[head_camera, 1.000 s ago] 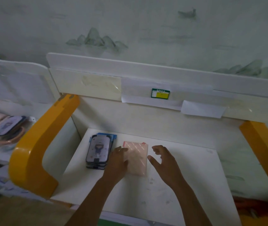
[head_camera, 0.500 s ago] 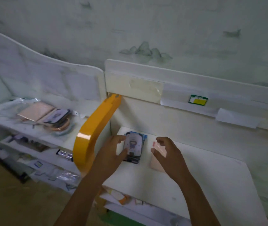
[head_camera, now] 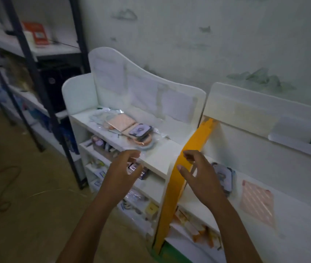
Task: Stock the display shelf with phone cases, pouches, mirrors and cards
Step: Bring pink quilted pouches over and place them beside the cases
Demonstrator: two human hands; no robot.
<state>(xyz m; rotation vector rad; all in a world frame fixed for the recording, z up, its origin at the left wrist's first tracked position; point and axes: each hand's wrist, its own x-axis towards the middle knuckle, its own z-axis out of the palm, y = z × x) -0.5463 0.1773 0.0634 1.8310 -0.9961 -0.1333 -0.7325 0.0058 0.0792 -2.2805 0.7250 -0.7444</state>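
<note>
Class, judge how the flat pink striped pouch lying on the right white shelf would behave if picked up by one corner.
The pink striped pouch lies thin and flat on the white shelf, so it is probably light and would likely droop. Its sheen suggests a plastic sleeve, possibly slippery. Being flat, it should slide when pushed, not roll.

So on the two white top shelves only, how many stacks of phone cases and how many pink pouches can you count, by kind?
Stacks of phone cases: 2, one stack on the left shelf and one stack on the right shelf, partly behind the right hand.
Pink pouches: 2, one on the left shelf and one on the right shelf.
Total: 4. The clear wrapped items on the left shelf are too blurred to count.
</note>
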